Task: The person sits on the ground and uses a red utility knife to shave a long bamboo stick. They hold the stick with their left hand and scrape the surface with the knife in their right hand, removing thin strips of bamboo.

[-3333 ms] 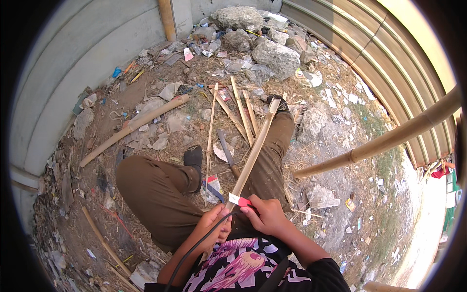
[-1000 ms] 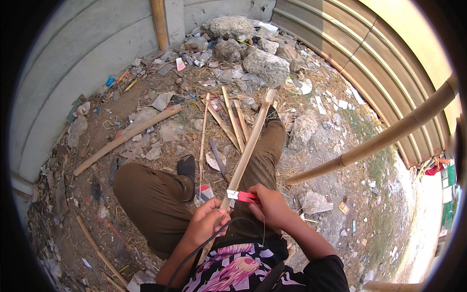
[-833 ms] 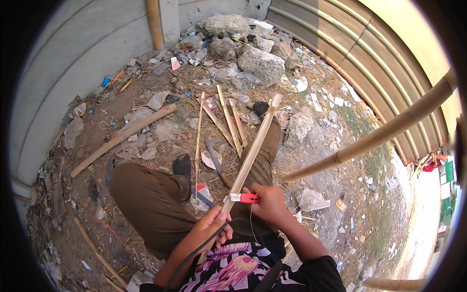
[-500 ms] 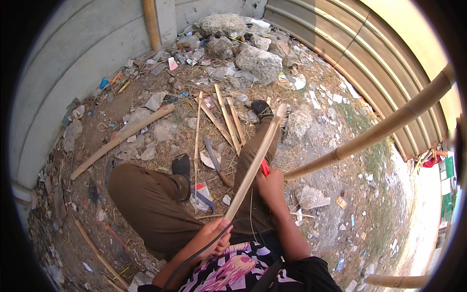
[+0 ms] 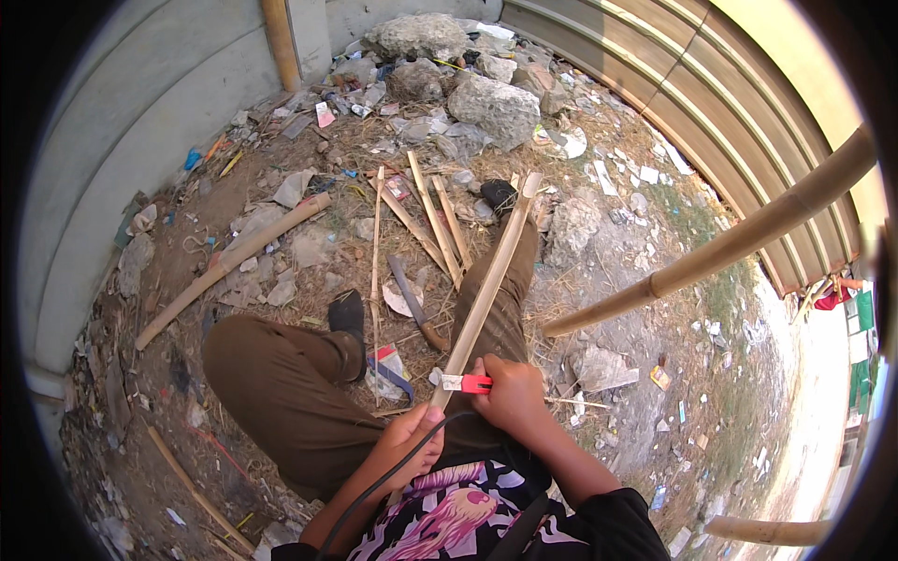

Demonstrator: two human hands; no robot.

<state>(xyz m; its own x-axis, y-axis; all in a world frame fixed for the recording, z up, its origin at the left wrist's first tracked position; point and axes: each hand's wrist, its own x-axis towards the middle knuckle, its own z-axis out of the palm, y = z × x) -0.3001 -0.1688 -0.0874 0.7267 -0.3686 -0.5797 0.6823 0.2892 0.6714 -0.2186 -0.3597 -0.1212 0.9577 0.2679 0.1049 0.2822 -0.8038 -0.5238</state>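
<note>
A long split bamboo strip point(image 5: 500, 271) slants up from my lap over my right leg. My left hand point(image 5: 412, 442) is closed round its lower end. In my right hand point(image 5: 513, 388) is a small red-handled knife point(image 5: 475, 383), its pale, flat blade lying across the strip just above my left hand. A black cord point(image 5: 393, 475) runs over my left wrist. On the ground between my legs lies a machete point(image 5: 407, 290) with a curved wooden handle. Several more bamboo strips point(image 5: 430, 210) lie beyond it, one thin piece standing apart to the left.
A thick bamboo pole point(image 5: 673, 273) juts in from the right, and a halved bamboo length point(image 5: 234, 266) lies at the left. Rocks point(image 5: 494, 107) and litter cover the far ground. A grey wall point(image 5: 140, 122) and a ribbed metal fence point(image 5: 692, 93) close off the sides.
My right hand has drawn the red-handled knife down along the strip toward my left hand. The blade now shows across the bamboo. My left hand keeps its hold.
</note>
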